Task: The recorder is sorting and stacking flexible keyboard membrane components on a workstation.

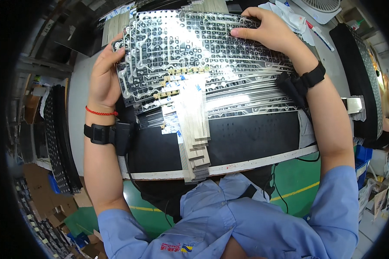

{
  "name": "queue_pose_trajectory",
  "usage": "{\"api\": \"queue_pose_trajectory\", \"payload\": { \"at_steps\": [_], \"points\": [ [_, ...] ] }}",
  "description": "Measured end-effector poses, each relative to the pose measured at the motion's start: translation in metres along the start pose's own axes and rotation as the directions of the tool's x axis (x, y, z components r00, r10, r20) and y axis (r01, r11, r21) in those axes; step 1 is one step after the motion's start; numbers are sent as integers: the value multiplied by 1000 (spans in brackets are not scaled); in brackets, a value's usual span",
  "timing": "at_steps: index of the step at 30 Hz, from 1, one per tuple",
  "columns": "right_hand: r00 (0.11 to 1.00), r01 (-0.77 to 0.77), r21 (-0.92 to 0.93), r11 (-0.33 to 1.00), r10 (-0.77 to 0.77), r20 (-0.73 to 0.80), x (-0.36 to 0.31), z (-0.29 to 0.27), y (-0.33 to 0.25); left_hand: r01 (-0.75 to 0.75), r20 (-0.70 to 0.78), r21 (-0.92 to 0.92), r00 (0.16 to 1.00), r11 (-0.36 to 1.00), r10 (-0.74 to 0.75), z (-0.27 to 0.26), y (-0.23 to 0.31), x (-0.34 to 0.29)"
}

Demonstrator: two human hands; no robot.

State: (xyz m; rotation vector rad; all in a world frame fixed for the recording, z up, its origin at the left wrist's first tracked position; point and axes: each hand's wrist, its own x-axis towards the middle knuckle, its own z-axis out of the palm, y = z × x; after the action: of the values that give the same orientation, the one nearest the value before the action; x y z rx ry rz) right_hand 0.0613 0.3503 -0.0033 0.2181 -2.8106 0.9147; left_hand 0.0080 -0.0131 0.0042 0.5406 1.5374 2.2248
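Across the upper middle of the frame lies an overlapping stack of clear circuit sheets (164, 54), patterned with silvery lines and small dark squares. Along its left edge, the left hand (103, 71) grips the stack — thumb on the upper face, the other fingers mostly hidden behind the edge. Toward the upper right of the frame, the right hand (274, 32) touches the stack with its thumb lying on the face and its index finger curled at the far edge, the two spread apart; whether it grips or only rests there, I cannot tell, as the remaining fingers are hidden.

From the centre, flat silver-grey tails (192, 114) fan downward from the sheets over a black mat (250, 136), their lower ends stepped near the table's front edge (242, 164). White strips beside them carry blue printing, repeated from layer to layer. At the bottom of the frame, a blue shirt (263, 231) bears red stitched lettering next to a small blue-and-yellow emblem (187, 249), on the left of the chest. At upper right, a marker (320, 36) with a red end has markings on its barrel — too small to make out — and a white fan (322, 6) sits beyond it, cut by the upper rim.
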Motion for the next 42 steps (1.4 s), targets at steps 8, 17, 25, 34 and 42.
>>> {"api": "queue_pose_trajectory", "payload": {
  "at_steps": [8,17,25,34,42],
  "points": [
    [991,81,-30,996,-84,-103,0,3,8,46,35,-15,998,999,-45,-9,-3,2],
    [996,-68,23,997,69,-51,-2,-11,-18,92,32,2,995,996,-92,-12,-5,5],
    [994,-97,70,993,100,-44,-4,-12,-25,36,110,2,993,999,-36,-25,-9,8],
    [989,-139,176,975,147,-34,1,-10,-10,21,160,16,987,1000,-24,-40,-7,9],
    [975,-211,150,966,219,-44,-3,-15,-11,22,139,32,990,999,-27,-46,-11,11]
  ]
}}
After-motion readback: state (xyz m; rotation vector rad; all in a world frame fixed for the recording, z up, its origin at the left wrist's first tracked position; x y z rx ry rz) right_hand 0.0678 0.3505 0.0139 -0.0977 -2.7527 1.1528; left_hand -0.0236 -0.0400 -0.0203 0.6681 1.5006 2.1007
